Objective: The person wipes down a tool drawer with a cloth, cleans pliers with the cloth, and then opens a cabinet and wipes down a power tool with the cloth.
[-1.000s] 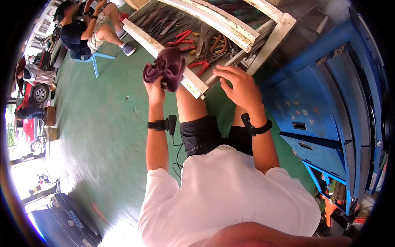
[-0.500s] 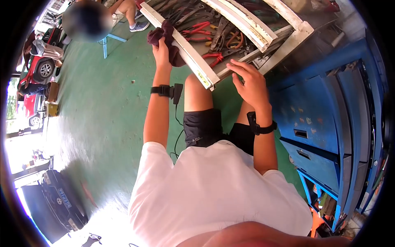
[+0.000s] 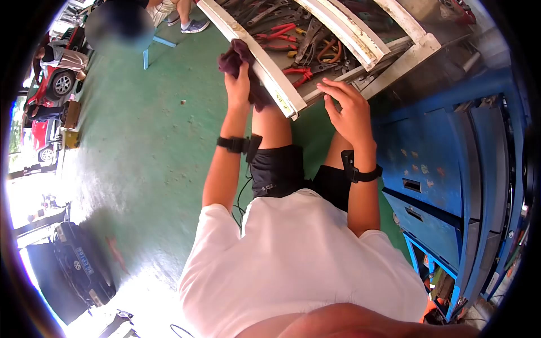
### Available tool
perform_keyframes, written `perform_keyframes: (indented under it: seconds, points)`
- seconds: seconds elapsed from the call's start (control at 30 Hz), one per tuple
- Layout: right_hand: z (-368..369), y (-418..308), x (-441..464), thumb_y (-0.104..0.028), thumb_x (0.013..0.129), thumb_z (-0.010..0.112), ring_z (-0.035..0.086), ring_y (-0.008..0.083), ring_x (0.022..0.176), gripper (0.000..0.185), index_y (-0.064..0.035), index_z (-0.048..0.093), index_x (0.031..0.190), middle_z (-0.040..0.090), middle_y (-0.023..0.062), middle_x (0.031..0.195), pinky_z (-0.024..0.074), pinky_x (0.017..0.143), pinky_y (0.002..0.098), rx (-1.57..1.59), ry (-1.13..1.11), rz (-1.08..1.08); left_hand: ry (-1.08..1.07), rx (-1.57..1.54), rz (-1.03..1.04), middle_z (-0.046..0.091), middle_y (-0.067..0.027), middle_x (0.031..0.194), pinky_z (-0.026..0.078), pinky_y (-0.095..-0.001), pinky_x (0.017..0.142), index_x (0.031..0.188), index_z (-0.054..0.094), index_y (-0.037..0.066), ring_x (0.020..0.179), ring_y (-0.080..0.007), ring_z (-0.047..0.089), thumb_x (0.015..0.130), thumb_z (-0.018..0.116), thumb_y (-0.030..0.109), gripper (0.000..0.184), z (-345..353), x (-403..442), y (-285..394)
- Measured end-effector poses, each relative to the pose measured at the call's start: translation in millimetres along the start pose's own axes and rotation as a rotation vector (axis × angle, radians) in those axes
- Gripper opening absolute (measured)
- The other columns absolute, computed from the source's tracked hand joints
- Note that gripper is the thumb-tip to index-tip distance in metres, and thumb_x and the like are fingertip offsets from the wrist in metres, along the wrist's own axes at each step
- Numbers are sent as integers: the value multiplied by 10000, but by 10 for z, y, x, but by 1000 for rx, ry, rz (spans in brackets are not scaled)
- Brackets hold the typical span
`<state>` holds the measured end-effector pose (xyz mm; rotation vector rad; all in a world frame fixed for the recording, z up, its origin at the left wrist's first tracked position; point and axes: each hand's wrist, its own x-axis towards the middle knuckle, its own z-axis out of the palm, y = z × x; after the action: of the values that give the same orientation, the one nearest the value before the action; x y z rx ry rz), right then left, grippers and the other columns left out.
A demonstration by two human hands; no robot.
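Note:
My left hand (image 3: pixel 238 87) grips a dark maroon cloth (image 3: pixel 236 56), which lies against the outer face of the white drawer front (image 3: pixel 271 84). Part of the cloth hangs below my fingers along that face. At the drawer's near side edge is my right hand (image 3: pixel 349 110), its fingers apart and nothing in them; the fingertips are by the rim, and I cannot tell whether they touch it. Inside the pulled-out drawer lie red-handled pliers (image 3: pixel 298 73), an orange-handled tool (image 3: pixel 330 52) and several metal hand tools.
A blue metal cabinet (image 3: pixel 425 152) stands close on my right. Beyond the floor (image 3: pixel 152 135) at left are a red car (image 3: pixel 51 84) and a dark car (image 3: pixel 81 265). A person's shoe (image 3: pixel 195 26) is near a blue stool (image 3: pixel 163 41) at the top.
My left hand and the cloth have moved right and nearer to me along the drawer front. My right hand has stayed near the drawer's side edge. The view has shifted slightly.

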<state>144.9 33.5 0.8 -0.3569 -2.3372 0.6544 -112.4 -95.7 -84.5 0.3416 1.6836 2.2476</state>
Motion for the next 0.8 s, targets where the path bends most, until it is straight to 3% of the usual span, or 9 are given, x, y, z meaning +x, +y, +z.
perform_keyframes:
  seconds: [0.03,0.07,0.17,0.3,0.37,0.43,0.63,0.7,0.8]
  points:
    - [-8,-13,-3,-41,855,664,657,281,1023,259,-97,725,1100,696,62,1149,538,891,383,-5,-3,1,-1,66,66,619,-64,1213,507,-357,927,1335,525,42,1065,-190,604,964,626,180,409,8,138,9]
    - [-19,-29,-8,-45,858,660,657,282,1029,263,-97,722,1109,693,63,1158,538,893,382,-15,-17,12,-14,80,38,575,-71,1282,434,-345,1008,1365,496,46,1143,-195,556,953,573,118,425,5,297,39]
    - [-43,-73,-12,-54,864,654,656,282,1040,272,-101,719,1124,688,63,1178,539,896,381,-41,-35,34,-2,156,134,603,-82,1235,477,-379,970,1348,501,59,1116,-214,577,919,610,134,449,-115,970,-35]
    - [-26,-69,-27,-62,863,655,661,273,1037,277,-114,721,1127,682,50,1203,552,880,376,-91,-49,43,139,215,32,646,-110,1182,527,-406,901,1285,567,46,1032,-239,635,868,658,134,436,-100,1540,203]
    - [-35,-81,-16,-62,862,656,666,265,1028,280,-118,722,1128,683,42,1205,559,868,374,-107,-58,56,163,314,76,670,-99,1119,546,-400,819,1271,603,24,952,-216,648,858,722,206,467,-226,2004,108]
    - [-44,-70,-2,-63,860,657,671,257,1018,282,-122,722,1128,684,33,1207,566,855,372,-119,-71,64,207,427,76,674,-111,1137,544,-400,825,1275,614,15,968,-222,652,836,741,227,503,-308,2384,95]
    - [-27,-104,44,-96,826,690,686,200,979,296,-172,732,1108,688,-24,1203,574,768,341,-245,-136,97,362,971,195,670,-214,1236,512,-428,955,1277,646,15,1151,-339,648,700,818,437,735,-577,3429,149]
    - [-34,-118,64,-108,805,701,684,179,947,302,-183,737,1095,689,-47,1193,554,714,319,-300,-164,90,328,1006,194,652,-236,1266,486,-405,1034,1271,626,-52,1210,-355,618,674,788,505,832,-620,3680,208]
    - [-28,-122,77,-94,792,706,680,177,925,315,-174,738,1095,688,-55,1185,530,695,316,-326,-159,56,371,1029,134,648,-231,1275,492,-401,1028,1274,621,-60,1217,-353,614,676,786,518,848,-691,4082,163]
